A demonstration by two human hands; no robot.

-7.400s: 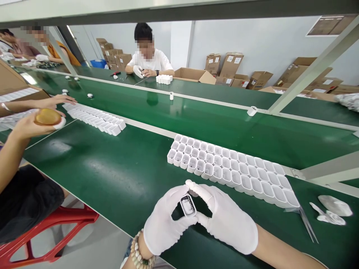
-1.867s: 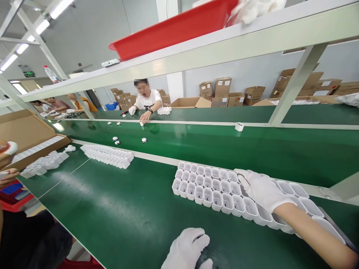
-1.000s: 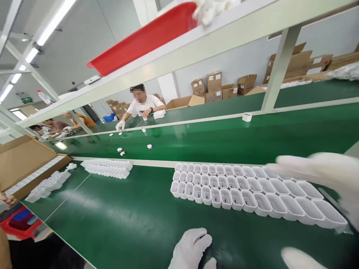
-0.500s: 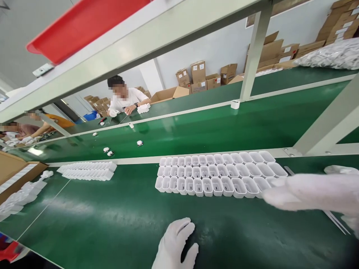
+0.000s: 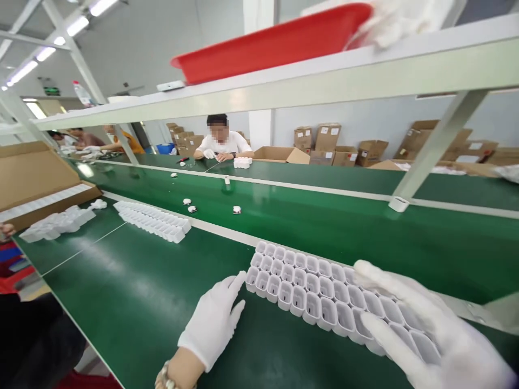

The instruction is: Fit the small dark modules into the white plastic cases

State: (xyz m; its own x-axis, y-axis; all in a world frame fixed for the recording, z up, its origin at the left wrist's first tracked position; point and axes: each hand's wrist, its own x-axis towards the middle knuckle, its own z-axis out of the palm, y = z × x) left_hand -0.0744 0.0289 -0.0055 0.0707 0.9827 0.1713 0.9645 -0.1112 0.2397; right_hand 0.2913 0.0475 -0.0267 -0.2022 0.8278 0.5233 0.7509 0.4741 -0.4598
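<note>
White open-topped plastic cups [image 5: 298, 297] stand packed together in three long rows on the green tabletop. Dark slots show in the floors of many of them. My left hand [image 5: 213, 319], in a white glove, is at the left end of the rows with its fingers stretched out. Its fingertips are at the end cup; whether they press on it I cannot tell. My right hand [image 5: 441, 329], gloved too and slightly blurred, spreads over the right part of the rows, thumb at the front side and fingers at the back. It hides several cups.
More white pieces [image 5: 156, 221] lie in rows at the left, beside a jumbled pile [image 5: 59, 222] and an open carton [image 5: 36, 173]. Small white parts [image 5: 237, 209] rest on the green strip beyond. A shelf post [image 5: 440, 146] rises at right. Across sits a co-worker [image 5: 223, 143].
My view has levelled and turned. My left hand has come up to the left end of the cups, and my right hand now spreads across their right part.
</note>
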